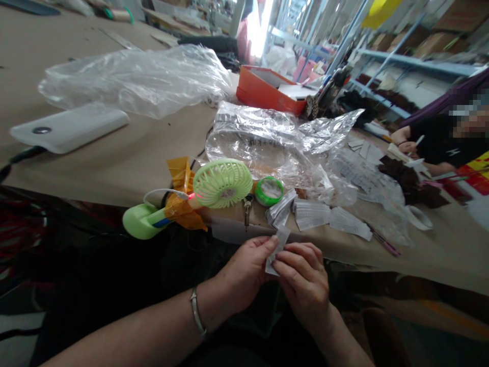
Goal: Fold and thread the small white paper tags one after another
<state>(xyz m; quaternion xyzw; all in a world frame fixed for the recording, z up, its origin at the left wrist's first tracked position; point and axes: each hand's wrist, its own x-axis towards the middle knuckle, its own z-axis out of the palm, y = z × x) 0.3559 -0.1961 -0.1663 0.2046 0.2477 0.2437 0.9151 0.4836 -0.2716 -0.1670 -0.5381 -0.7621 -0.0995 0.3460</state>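
Note:
Just off the table's front edge, my left hand (244, 270) pinches a small white label strip (281, 239) between thumb and fingers. My right hand (305, 275) has its fingers curled on the strip's other side, so both hands grip it. Beyond the hands, fanned stacks of white printed labels (311, 214) lie along the edge. A green round tin (269, 191) with pale contents sits beside them. Left of it stands a light green fan (222, 184), tilted, with orange tape (179, 204) around its handle and a white cable plugged in.
Clear plastic bags (260, 137) spread across the table behind the labels. An orange box (267, 89) stands at the back, and a white power bank (69, 127) lies left. Pink-handled snippers (385, 244) rest near the right edge. Another person (431, 142) sits at far right, holding a pen.

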